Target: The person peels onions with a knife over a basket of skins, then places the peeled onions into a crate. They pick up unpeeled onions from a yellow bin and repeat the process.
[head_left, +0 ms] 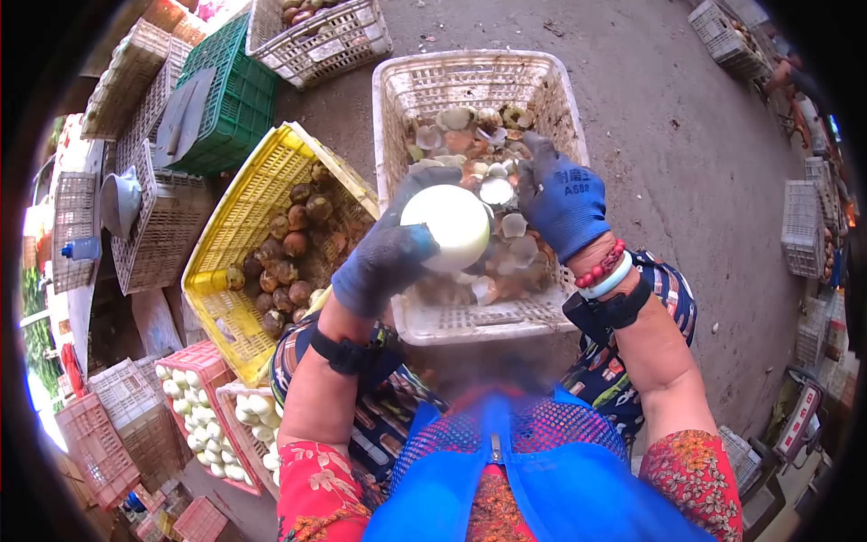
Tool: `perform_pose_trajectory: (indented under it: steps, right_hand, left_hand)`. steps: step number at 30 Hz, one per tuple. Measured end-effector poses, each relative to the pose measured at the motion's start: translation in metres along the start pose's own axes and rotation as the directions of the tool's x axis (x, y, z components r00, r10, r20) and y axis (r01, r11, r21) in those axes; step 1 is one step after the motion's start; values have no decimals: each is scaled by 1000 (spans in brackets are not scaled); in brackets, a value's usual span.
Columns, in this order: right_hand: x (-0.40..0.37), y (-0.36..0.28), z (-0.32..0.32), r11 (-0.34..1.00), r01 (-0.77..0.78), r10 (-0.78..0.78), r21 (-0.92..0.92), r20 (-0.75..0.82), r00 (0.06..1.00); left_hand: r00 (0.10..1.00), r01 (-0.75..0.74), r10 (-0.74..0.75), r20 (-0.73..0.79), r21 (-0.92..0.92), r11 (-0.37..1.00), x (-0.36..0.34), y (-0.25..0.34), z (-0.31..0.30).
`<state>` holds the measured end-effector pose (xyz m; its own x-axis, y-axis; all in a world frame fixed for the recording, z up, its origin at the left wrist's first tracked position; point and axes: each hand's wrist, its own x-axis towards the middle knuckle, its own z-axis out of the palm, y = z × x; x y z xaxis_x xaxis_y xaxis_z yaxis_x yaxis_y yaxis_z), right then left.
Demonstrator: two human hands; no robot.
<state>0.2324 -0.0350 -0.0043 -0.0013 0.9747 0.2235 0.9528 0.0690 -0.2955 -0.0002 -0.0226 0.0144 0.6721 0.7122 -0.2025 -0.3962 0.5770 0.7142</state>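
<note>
My left hand (384, 257), in a blue and dark grey work glove, is wrapped round a large peeled white onion (449, 228), which it holds above a white plastic crate (479, 327). My right hand (562, 194), in a matching glove, is closed over the right side of that crate, apart from the onion. What its fingers hold, if anything, is hidden. Inside the crate lie onion peels (515, 253), pale and brown. At the left, a tilted yellow crate (212, 307) holds several brown unpeeled onions (295, 244).
Peeled onions (200, 420) fill a pink crate (237, 375) at lower left. A green crate (239, 99) and stacked pale crates (163, 226) stand at upper left. Another white crate (330, 50) is at the top. More crates (802, 217) line the right, near a person's arm (778, 77).
</note>
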Motion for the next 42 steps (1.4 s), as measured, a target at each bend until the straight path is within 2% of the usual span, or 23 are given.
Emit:
perform_pose_trajectory:
  steps: [2, 4, 5, 7, 10, 11, 13, 15, 16, 17, 18, 21, 22, 24, 25, 26, 29, 30, 32, 33, 35, 38, 42]
  right_hand:
    - [9, 7, 1, 989, 43, -22, 138, -146, 989]
    - [9, -2, -5, 947, 55, -1, 316, -170, 985]
    - [5, -7, -15, 922, -30, 46, 387, -32, 998]
    - [-2, 19, -2, 876, 479, -472, 66, -91, 877]
    - [-9, 21, -3, 876, 421, -449, 234, 77, 890]
    - [-9, 4, -24, 815, -207, 44, 541, 299, 953]
    - [-10, 43, -14, 798, -140, -82, 587, 336, 938]
    - [-17, 24, -78, 477, -602, 121, 640, 631, 766]
    - [-21, 29, -85, 399, -630, 121, 666, 643, 756]
    - [-27, 41, -88, 312, -654, 118, 689, 655, 747]
    - [-35, 52, -90, 219, -675, 116, 705, 668, 735]
    - [-63, 66, -82, -282, -682, 173, 675, 735, 656]
    - [-68, 88, -71, -192, -744, 110, 640, 767, 632]
    - [-68, 93, -58, -238, -664, 161, 709, 703, 693]
    - [-71, 92, -57, -260, -617, 194, 742, 667, 720]
    - [-72, 84, -65, -251, -634, 204, 731, 680, 704]
    - [-67, 95, -54, -343, -557, 177, 757, 634, 752]
    - [-66, 76, -70, -403, -504, 332, 764, 635, 697]
    - [-49, 142, -28, -544, -480, 192, 688, 659, 727]
    - [-35, 186, 0, -602, -477, 119, 640, 663, 739]
    - [-21, 234, 25, -624, -476, 41, 620, 634, 772]
    - [-12, 251, 22, -671, -533, -83, 516, 662, 745]
    - [-11, 224, -8, -659, -367, 195, 656, 621, 759]
  left_hand:
    - [1000, 8, -8, 9, -11, 1000, -5, 9, 8]
    - [998, -54, 54, 32, 13, 998, -10, 9, 10]
    - [993, -115, 115, 5, -8, 993, -9, 5, 8]
    - [984, -178, 178, -1, 2, 984, -26, 9, 8]
    - [981, -175, 177, -74, 28, 984, -87, 45, 28]
    - [976, -179, 183, -120, 43, 983, -108, 54, 36]
    - [933, -247, 264, -246, 97, 964, -149, 59, 33]
    - [898, -267, 287, -333, 103, 958, -208, 66, 36]
    - [860, -273, 292, -419, 104, 956, -235, 58, 20]
    - [784, -393, 412, -464, 143, 908, -255, 42, -6]
    - [825, -423, 433, -363, 110, 899, -286, 32, -26]
    - [638, -547, 391, -663, -32, 837, -370, -17, -12]
    - [584, -601, 285, -760, -169, 781, -398, -42, -17]
    - [447, -704, 109, -888, -274, 655, -437, -94, -13]
    - [310, -721, 85, -947, -176, 671, -457, -133, -25]
    - [338, -728, 78, -938, -208, 653, -471, -156, -13]
    - [228, -688, -65, -972, -208, 695, -503, -221, 12]
    - [218, -687, -85, -972, -215, 694, -507, -237, 17]
    - [140, -666, -83, -987, -156, 729, -508, -256, 28]
    - [395, -630, -165, -904, -398, 667, -522, -271, 24]
    - [309, -471, -237, -921, -365, 803, -515, -270, 34]
    - [349, -191, -224, -910, -303, 934, -516, -284, 39]
    - [293, 67, -157, -943, -144, 987, -518, -299, 40]
